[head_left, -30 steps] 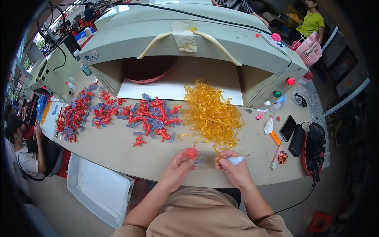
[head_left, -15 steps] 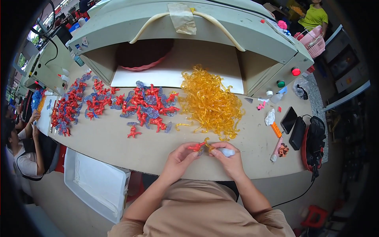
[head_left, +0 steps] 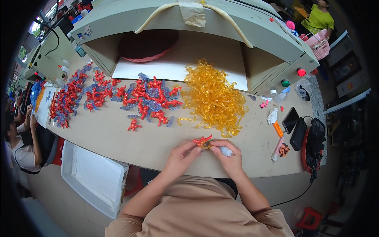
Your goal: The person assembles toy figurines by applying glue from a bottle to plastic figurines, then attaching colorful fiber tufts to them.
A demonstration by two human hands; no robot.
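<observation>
My left hand (head_left: 182,157) pinches a red figure (head_left: 203,140) above the table (head_left: 106,142), near its front edge; my right hand (head_left: 231,161) grips a pale bottle (head_left: 226,151), fingertips at a yellow strip (head_left: 205,146) by the figure; yellow pile (head_left: 215,98) just beyond.

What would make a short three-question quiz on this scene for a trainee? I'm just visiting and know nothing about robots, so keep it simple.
1. Multiple choice: what is the main colour of the small figure held by the left hand? A: green. B: red. C: white.
2. True or false: the heap of amber curls lies to the right of the loose red-and-purple figures.
3. Fill in the blank: the small pale bottle is held in the ____ hand.

Key: 1: B, red. 2: True. 3: right hand.
</observation>
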